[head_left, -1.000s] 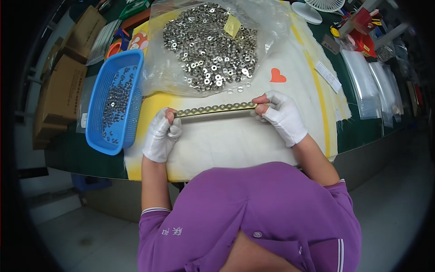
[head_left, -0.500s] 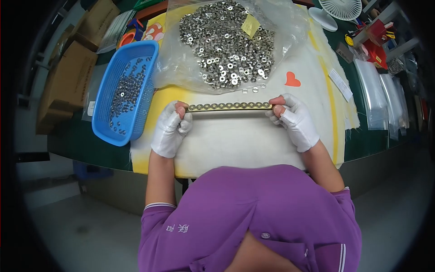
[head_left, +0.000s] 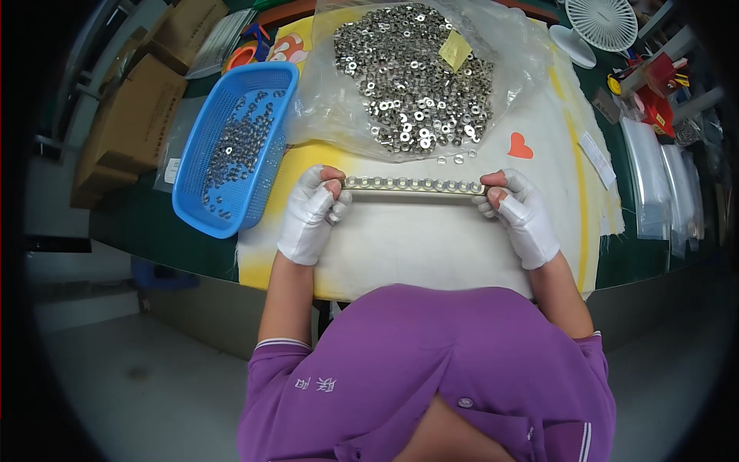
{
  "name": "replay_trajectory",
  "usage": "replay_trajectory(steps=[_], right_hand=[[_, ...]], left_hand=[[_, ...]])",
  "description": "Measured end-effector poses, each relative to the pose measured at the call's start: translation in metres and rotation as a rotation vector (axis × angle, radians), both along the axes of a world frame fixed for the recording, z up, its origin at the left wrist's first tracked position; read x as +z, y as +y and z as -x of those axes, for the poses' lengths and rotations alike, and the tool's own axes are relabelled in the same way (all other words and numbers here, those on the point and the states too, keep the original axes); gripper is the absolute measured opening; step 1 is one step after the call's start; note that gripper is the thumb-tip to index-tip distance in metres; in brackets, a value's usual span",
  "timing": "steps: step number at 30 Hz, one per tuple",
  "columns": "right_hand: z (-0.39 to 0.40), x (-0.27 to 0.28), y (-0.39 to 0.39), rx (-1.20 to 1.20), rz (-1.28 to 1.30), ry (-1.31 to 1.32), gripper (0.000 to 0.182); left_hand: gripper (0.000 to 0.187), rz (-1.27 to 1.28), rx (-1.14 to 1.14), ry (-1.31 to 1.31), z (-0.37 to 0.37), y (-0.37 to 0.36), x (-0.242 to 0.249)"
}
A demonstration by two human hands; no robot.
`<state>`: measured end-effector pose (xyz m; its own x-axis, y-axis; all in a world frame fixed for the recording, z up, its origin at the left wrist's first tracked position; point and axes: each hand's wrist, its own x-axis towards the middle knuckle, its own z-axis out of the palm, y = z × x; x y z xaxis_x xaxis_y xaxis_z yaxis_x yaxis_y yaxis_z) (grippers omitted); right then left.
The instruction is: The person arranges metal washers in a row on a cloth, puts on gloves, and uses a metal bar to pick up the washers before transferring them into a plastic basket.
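A narrow metal strip (head_left: 414, 185) carrying a single row of several round ring-like metal parts is held level above the white cloth. Its left end is pinched between the thumb and fingers of my left hand (head_left: 310, 215). At the other end, my right hand (head_left: 523, 217) grips it the same way. Both hands wear white gloves with bare thumb and index fingertips. Just beyond the strip lies a clear plastic bag (head_left: 315, 115) with a large heap of small metal rings (head_left: 419, 85). A few loose rings (head_left: 459, 159) rest on the cloth by the bag.
A blue basket (head_left: 183, 202) with metal rings stands at left, near cardboard boxes (head_left: 131, 115). White cloth (head_left: 416, 254) with yellow edges covers the green table. A red heart (head_left: 520, 145), plastic sleeves (head_left: 645, 185), a red holder (head_left: 656, 108) and a white fan (head_left: 600, 23) are at right.
The view has shifted, so the scene sits further right. The strip appears slightly tilted, its rings now looking paler and brighter. Both hands keep hold of its ends.
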<state>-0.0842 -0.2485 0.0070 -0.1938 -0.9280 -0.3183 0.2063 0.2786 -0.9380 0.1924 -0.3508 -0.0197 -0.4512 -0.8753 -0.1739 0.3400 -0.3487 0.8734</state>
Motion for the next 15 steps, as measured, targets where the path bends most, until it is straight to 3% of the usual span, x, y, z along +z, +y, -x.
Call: replay_trajectory(steps=[7,15], right_hand=[[0.0,-0.008,-0.001,-0.047,0.093,0.099,0.024],[0.0,-0.014,0.0,-0.067,0.097,0.109,0.019]], left_hand=[[0.012,0.199,0.153,-0.319,0.008,0.005,0.004],[0.013,0.382,0.215,-0.302,0.01,0.006,-0.009]])
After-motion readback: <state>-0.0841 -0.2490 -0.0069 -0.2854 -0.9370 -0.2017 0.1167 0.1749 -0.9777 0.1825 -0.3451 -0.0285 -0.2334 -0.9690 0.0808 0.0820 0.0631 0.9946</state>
